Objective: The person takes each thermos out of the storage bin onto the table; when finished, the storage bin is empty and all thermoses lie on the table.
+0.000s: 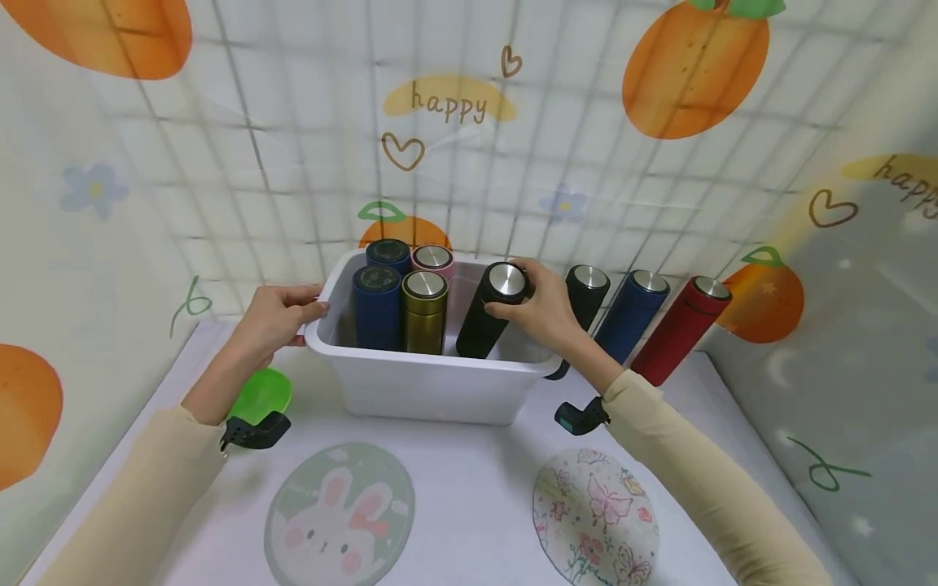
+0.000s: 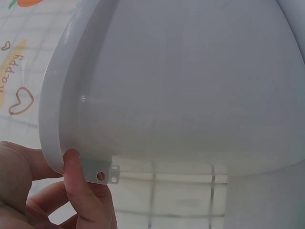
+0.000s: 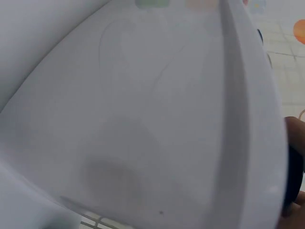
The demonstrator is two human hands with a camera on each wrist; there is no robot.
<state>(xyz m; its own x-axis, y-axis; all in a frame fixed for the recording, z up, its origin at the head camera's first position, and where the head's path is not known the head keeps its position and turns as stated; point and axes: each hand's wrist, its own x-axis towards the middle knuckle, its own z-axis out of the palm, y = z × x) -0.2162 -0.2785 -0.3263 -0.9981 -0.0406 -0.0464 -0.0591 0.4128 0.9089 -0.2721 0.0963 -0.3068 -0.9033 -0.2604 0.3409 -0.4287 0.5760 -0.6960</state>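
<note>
Nearest the wearer, two round mats lie flat on the worktop: a rabbit mat between the forearms towards the left, and a butterfly mat just inside the right forearm. A green bowl sits beneath the left wrist, partly covered by it.

Farther out, a white tub stands between the hands. The left hand pinches its left end at the rim, beside a small holed tab, a hold that presumably steadies the tub. The right hand grips a black bottle near its cap, thumb in front and fingers behind, which leaves the lower body free inside the tub. The bottle appears tilted, though whether its base touches the tub floor cannot be told.

Towards the left hand, a front blue bottle and a gold bottle stand before a rear blue bottle and a pink bottle; the tub wall probably helps keep this group upright.

Beyond the right hand, outside the tub, are an outer black bottle, an outer blue bottle and a red bottle, all caps up.
</note>
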